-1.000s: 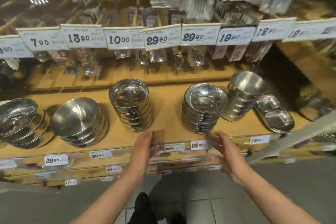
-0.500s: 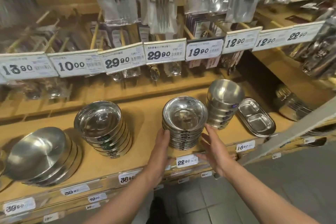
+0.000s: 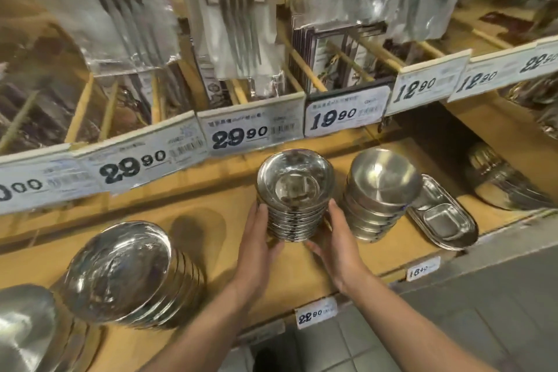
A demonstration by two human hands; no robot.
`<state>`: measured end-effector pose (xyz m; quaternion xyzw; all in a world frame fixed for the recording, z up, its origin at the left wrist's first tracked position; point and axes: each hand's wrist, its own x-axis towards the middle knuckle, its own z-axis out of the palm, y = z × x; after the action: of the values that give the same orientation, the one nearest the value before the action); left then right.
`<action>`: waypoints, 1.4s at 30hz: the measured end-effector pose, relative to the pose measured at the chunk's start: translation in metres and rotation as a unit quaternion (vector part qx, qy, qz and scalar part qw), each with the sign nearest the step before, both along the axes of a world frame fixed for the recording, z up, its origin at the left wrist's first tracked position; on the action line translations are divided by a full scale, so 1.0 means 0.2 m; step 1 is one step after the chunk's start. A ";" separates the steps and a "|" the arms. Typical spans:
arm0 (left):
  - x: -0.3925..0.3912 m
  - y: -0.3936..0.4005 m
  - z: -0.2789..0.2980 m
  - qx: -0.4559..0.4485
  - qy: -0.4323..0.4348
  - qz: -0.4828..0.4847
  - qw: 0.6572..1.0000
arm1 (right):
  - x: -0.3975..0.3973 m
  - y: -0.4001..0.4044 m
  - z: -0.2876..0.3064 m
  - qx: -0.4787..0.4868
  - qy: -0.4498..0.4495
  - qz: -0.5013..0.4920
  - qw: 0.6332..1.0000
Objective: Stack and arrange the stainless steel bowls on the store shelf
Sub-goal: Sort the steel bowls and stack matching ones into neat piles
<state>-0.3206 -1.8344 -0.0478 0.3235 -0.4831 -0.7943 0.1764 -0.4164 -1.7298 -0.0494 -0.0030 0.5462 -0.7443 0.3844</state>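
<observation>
A stack of several shallow stainless steel bowls (image 3: 294, 190) stands on the wooden shelf (image 3: 217, 220) at the centre. My left hand (image 3: 259, 238) presses against its left side and my right hand (image 3: 338, 238) against its right side, so both hands hold the stack near its base. Just to the right stands a stack of deeper steel bowls (image 3: 380, 190), almost touching my right hand. A wider bowl stack (image 3: 129, 272) sits at the left, and part of another bowl stack (image 3: 27, 329) shows at the bottom left corner.
A divided steel tray (image 3: 440, 217) lies right of the deep bowls, with more steel ware (image 3: 501, 184) beyond it. Price tags (image 3: 253, 133) line the upper shelf edge just above the held stack. Bagged cutlery (image 3: 238, 18) hangs overhead. Grey floor tiles (image 3: 453, 326) lie below.
My hands rose from the shelf's front edge and closed on the sides of the centre bowl stack. The view moved closer and to the right.
</observation>
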 end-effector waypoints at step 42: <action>-0.54 0.63 0.09 0.027 -0.041 0.086 0.995 | -0.70 0.56 0.03 0.054 -0.008 0.156 0.986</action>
<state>-0.4279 -1.7079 -0.0300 0.4007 -0.4388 -0.7748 0.2157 -0.5568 -1.6179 -0.0441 -0.0613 0.5753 -0.6443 0.5002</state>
